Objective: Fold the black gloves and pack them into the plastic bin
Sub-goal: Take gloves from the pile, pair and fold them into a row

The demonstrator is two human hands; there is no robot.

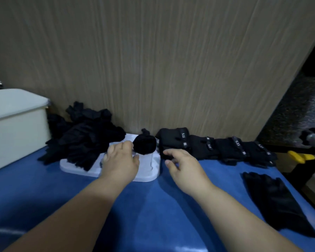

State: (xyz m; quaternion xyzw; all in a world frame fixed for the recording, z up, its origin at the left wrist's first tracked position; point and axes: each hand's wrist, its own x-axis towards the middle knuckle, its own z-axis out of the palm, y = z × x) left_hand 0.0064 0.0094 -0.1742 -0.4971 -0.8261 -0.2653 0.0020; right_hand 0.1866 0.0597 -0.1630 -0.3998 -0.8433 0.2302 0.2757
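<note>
1. Blue covers the table (153,206) nearest me, and a flat pair of gloves (276,202) lies unfolded at its right edge, well clear of both arms.
2. Further in, the left hand (120,160) hovers over the white tray (149,176). Its fingers are loosely bent and close on nothing I can see, the tips just beside the rolled glove bundle (145,144); I cannot tell whether they touch it.
3. The right hand (182,166) is spread and empty, its fingertips at the near edge of the row of folded gloves (216,148).
4. My guess is the bundle is about to be lifted. It would go best cupped from both sides, so the roll stays tight and its loose tail at the back doesn't unwind.
5. Beyond the tray's left end is a loose pile of gloves (84,140), not yet folded.
6. Farthest left stands the plastic bin (16,124), well apart from the bundle, so it needs a firm carry across. A wooden panel (171,60) backs everything.
</note>
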